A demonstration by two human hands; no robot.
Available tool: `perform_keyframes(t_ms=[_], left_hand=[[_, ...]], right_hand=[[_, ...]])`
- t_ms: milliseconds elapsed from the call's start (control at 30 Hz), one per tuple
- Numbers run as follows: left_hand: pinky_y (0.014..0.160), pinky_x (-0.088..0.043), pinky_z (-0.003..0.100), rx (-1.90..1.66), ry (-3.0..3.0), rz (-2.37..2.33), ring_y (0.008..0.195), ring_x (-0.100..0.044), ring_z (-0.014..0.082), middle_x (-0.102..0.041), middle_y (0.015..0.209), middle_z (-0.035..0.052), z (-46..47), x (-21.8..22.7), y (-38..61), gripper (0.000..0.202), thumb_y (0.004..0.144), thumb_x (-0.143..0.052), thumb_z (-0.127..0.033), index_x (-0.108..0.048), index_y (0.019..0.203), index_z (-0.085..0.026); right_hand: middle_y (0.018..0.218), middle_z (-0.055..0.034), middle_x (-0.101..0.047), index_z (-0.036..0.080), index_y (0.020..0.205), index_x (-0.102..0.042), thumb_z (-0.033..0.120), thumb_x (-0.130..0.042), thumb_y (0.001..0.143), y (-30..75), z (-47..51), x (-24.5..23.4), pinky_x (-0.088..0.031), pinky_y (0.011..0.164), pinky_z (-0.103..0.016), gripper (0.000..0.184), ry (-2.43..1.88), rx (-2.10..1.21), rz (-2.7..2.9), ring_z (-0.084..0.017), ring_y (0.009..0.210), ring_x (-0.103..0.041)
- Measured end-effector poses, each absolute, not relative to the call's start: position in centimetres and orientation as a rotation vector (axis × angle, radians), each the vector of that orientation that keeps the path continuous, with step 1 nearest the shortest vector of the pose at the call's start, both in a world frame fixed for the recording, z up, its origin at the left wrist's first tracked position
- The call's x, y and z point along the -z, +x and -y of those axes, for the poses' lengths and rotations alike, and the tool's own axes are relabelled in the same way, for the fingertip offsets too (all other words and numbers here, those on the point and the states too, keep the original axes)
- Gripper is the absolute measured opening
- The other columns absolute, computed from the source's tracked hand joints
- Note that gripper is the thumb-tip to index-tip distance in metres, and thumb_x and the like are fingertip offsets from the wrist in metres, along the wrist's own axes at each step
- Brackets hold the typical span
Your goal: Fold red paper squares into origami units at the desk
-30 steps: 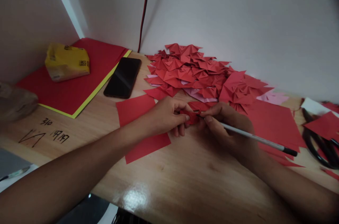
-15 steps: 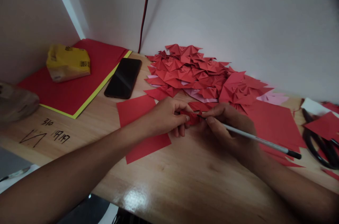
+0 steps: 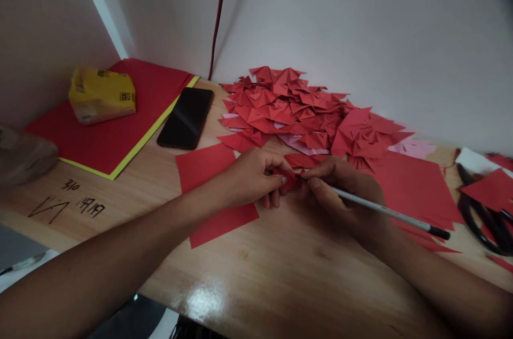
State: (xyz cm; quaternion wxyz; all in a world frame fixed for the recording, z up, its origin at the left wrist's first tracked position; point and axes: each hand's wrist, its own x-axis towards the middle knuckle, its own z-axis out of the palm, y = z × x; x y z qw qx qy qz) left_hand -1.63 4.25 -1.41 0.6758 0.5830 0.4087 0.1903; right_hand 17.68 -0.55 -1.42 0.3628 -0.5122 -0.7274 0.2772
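Note:
Between thumb and fingers, my left hand (image 3: pixel 256 176) pinches a small folded red paper piece (image 3: pixel 289 181). My right hand (image 3: pixel 347 189) grips a pen (image 3: pixel 372 203) with a grey barrel and a black end. The pen's dark tip meets the folded paper or hovers very close to it; which one I cannot tell. Part of the paper is hidden by my fingers. Beneath my left wrist lies a flat red paper sheet (image 3: pixel 224 224). Just beyond both hands rises a heap of folded red paper shapes (image 3: pixel 288 107), with some pink ones among them.
Red paper sheets (image 3: pixel 417 184) are stacked at the right, beside black-handled scissors (image 3: pixel 479 221). A black phone (image 3: pixel 186 117) lies left of the heap. Further left, a yellow packet (image 3: pixel 103 94) rests on a large red sheet (image 3: pixel 136 139). Black handwriting (image 3: pixel 82 200) marks the wooden table.
The pen's black end has shifted slightly left and its tip a little left and down on the folded paper. My left hand has barely moved.

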Motion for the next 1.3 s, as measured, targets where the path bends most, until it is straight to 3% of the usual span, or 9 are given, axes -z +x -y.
perform_keyframes(t_ms=[1300], left_hand=[[0.038,-0.047,0.016,-0.415,1.312,-0.938,0.042,-0.059,0.0091,-0.063,0.061,0.0006,-4.21,1.35,-1.57,0.012,0.088,-0.051,-0.005,-0.062,0.090,-0.011]], right_hand=[[0.067,0.0013,-0.072,0.022,0.089,-0.061,0.018,-0.057,0.091,17.81,0.29,1.54,-0.049,0.045,-0.018,0.006,-1.251,-0.695,1.955,-0.010,0.049,-0.063]])
